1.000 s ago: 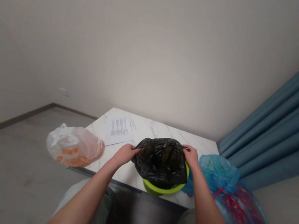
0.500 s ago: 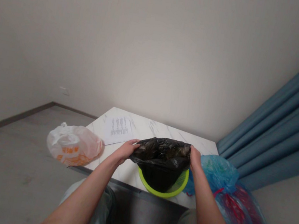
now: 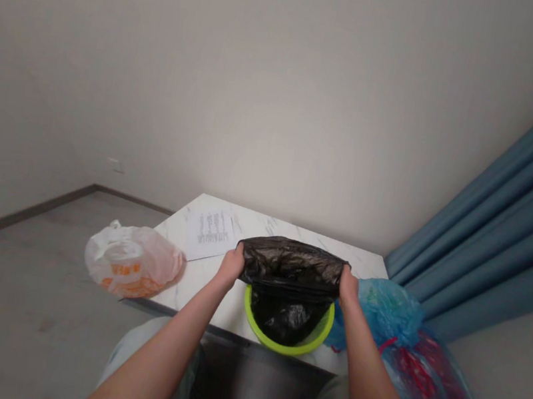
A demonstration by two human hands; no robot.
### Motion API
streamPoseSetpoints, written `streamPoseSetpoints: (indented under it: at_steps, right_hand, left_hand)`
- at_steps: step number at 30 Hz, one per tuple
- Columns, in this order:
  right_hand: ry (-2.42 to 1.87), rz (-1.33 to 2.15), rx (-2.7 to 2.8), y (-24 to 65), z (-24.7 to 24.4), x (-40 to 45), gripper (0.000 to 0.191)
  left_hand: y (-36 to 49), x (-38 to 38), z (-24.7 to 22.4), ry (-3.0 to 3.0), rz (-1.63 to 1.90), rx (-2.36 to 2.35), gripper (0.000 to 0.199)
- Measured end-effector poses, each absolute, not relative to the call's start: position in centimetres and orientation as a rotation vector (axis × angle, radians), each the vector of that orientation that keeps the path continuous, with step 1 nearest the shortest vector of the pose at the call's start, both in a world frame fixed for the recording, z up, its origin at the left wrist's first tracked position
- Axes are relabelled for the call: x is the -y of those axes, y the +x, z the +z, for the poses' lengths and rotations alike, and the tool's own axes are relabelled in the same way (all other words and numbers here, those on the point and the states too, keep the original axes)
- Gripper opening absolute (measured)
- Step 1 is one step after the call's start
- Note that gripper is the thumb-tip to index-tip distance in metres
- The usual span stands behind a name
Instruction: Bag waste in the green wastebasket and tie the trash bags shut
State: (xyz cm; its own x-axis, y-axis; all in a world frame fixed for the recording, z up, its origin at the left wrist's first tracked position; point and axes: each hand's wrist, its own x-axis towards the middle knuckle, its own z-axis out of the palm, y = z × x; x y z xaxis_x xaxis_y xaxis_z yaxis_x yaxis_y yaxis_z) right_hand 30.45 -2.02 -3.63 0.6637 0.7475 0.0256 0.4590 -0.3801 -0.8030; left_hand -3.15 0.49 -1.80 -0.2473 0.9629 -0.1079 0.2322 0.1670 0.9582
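A black plastic garbage bag (image 3: 292,268) is stretched wide between my two hands. My left hand (image 3: 232,264) is closed on the bag's left edge, and my right hand (image 3: 348,287) grips the right edge. The lower part of the bag hangs down into a lime-green basket (image 3: 284,349), which stands near the front edge of the white marbled table. The bag's upper edge is spread above the basket's rim. The back of the basket is hidden behind the bag.
A white plastic bag with orange print (image 3: 132,260) sits at the table's left end, beside a printed sheet (image 3: 210,234). Blue plastic bags (image 3: 391,307), one with red contents, lie at the right. A blue curtain (image 3: 507,177) hangs beyond. My knees are below the table (image 3: 176,290).
My hands have pulled the bag's mouth straighter and slightly wider. My left hand has shifted its grip along the edge. More of the bag now lies inside the basket.
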Motion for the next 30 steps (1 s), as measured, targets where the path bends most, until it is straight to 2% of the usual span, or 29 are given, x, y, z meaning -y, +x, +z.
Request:
streamPoseSetpoints:
  at_steps: [3, 6, 12, 18, 21, 26, 30]
  right_hand:
    - [-2.129, 0.516, 0.765, 30.3, -3.3, 1.8, 0.064]
    - [-2.055, 0.375, 0.862, 29.9, -2.3, 2.6, 0.058]
    - [-1.810, 0.148, 0.946, 30.6, -0.7, 5.8, 0.040]
    - [-1.667, 0.526, 0.612, 32.9, -0.1, 8.0, 0.025]
    - [-1.448, 0.565, 0.626, 33.3, 0.2, 8.5, 0.016]
    - [-1.040, 0.757, 0.557, 32.1, 1.3, 9.1, 0.014]
    - [-1.016, 0.760, 0.492, 31.0, 1.8, 9.3, 0.017]
  left_hand:
    - [-2.5, -0.6, -1.9, 1.058, 1.065, -1.654, 0.048]
    - [-2.7, -0.6, -1.5, 1.096, 1.111, -1.696, 0.048]
    - [-6.0, 0.1, 0.2, 1.269, 1.113, -1.557, 0.029]
    - [-8.6, 1.6, 1.8, 1.098, 1.216, -1.575, 0.030]
    - [-8.1, 2.0, 2.3, 0.985, 1.291, -1.420, 0.026]
    - [-5.6, 2.4, 3.1, 0.800, 1.414, -1.038, 0.021]
    - [-3.8, 3.0, 3.7, 0.717, 1.440, -0.836, 0.023]
